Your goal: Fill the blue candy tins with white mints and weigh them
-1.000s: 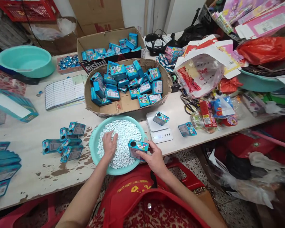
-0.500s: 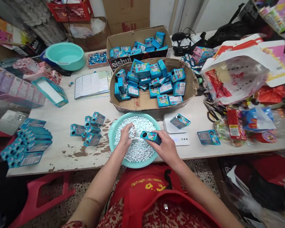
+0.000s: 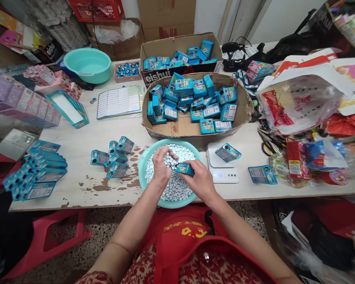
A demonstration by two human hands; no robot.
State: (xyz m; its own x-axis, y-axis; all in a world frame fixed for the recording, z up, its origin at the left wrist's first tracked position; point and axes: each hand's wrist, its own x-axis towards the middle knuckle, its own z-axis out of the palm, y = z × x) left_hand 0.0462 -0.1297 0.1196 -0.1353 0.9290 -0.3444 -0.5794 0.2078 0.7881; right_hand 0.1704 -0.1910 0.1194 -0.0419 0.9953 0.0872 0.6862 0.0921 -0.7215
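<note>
A turquoise basin (image 3: 141,173) full of small pale candies (image 3: 177,190) stands at the table's front edge. Over it, my left hand (image 3: 162,163) is curled round a heap of candies, its fingers at the end of a small blue candy box (image 3: 184,169). My right hand (image 3: 201,178) grips that box, which lies tilted above the candies. The box's opening is hidden by the candies and my left fingers. Right of the basin, another blue box (image 3: 228,152) lies on a white scale (image 3: 213,157); one more box (image 3: 262,174) lies farther right.
Two cardboard cartons (image 3: 171,129) of blue boxes stand behind the basin. Several boxes (image 3: 116,158) lie left of it, with a stack (image 3: 44,173) at the far left. A paper sheet (image 3: 118,103), a second basin (image 3: 88,75), scissors (image 3: 266,145) and wrappers (image 3: 298,157) surround the work area.
My left hand has lifted a handful of candies and moved right, up against the box's end. My right hand still holds the box in about the same place. The view has shifted slightly.
</note>
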